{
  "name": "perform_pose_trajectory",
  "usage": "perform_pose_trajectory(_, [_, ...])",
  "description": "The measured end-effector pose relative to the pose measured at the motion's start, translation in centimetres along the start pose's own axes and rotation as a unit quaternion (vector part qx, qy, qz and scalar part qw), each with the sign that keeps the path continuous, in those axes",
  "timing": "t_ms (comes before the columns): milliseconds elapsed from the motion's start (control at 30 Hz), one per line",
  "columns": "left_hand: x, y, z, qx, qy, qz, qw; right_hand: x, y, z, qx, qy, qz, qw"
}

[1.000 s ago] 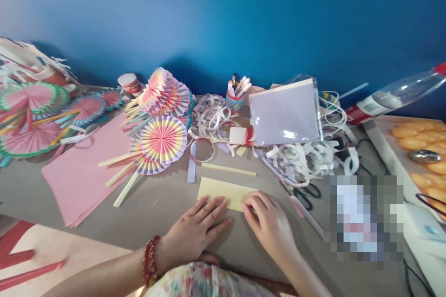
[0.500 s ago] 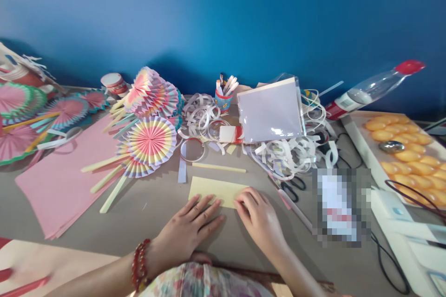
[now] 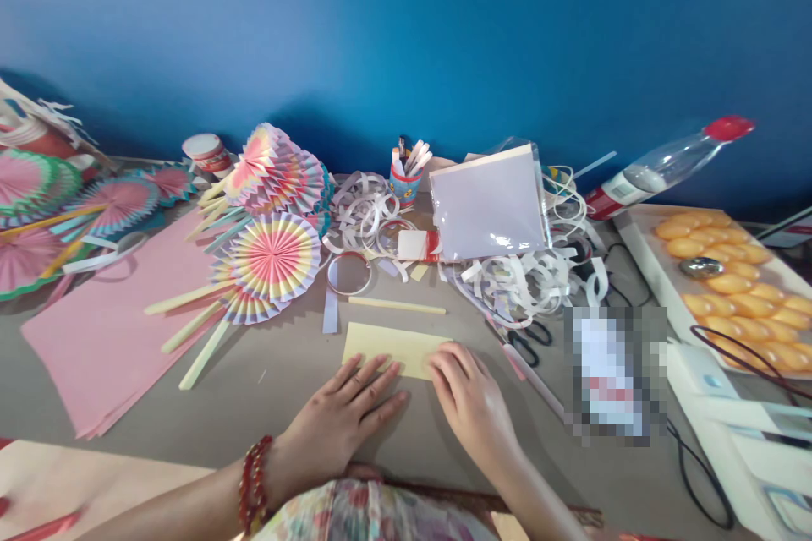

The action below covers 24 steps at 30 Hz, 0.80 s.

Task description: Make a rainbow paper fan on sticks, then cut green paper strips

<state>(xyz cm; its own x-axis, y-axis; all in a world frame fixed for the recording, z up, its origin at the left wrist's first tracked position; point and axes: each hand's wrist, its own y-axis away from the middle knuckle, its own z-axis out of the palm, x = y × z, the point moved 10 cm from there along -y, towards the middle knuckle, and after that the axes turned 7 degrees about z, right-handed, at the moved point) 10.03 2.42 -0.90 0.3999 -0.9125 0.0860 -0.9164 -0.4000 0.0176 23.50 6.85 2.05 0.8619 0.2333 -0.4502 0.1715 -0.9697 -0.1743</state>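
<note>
Paper, pale yellow and oblong, lies flat just below the centre of the frame; we see this yellow sheet (image 3: 397, 345) a little aslant, its lower edge partly hidden by fingers. Just above it, we notice a narrow yellow strip (image 3: 397, 305), with an upright lilac strip (image 3: 331, 311) to its left. Pleated paper fans (image 3: 275, 256) in pink, yellow and lilac sit left of centre, their sticks crossing pink sheets (image 3: 107, 347). Across the middle, behind the work, we find a pen cup (image 3: 406, 188), a clear sleeve (image 3: 488, 207) holding a lilac sheet, and curled white strips (image 3: 529, 281). Right of centre are black-handled scissors (image 3: 538, 344); at the upper right, a red-capped bottle (image 3: 678, 165) leans. At lower centre, our left hand (image 3: 355, 406), red bracelet (image 3: 254, 486) at the wrist, lies palm down, fingers straight and slightly spread, tips on the sheet. Our right hand (image 3: 473, 401) curls at the sheet's right end, fingertips gathered close together; we cannot tell whether they pinch it.
</note>
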Motion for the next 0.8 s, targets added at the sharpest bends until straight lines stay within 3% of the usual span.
perform_pose_trajectory(200, [0.1,0.1,0.1,0.003,0.012,-0.003,1.000,-1.9,1.4,-0.9,0.027,0.087,-0.053,0.994])
perform_pose_trajectory(333, [0.0,-0.1,-0.2,0.012,0.010,-0.003,1.000,-3.7,2.0,-0.3,-0.001,0.094,-0.095,0.991])
perform_pose_trajectory(500, [0.0,-0.1,-0.4,0.010,0.012,0.005,1.000,-0.6,3.8,-0.8,-0.015,0.129,-0.041,0.991])
perform_pose_trajectory(633, [-0.1,0.1,-0.5,0.014,0.007,0.005,1.000,1.7,5.4,-3.0,0.030,0.129,-0.016,0.991])
perform_pose_trajectory(733, [0.0,0.0,-0.4,0.013,0.010,0.011,1.000,0.9,5.2,-4.0,0.069,0.103,-0.013,0.992])
perform_pose_trajectory(800, [0.0,-0.1,-0.4,0.016,0.012,0.018,1.000,-0.8,4.3,-3.4,0.055,0.085,-0.039,0.994])
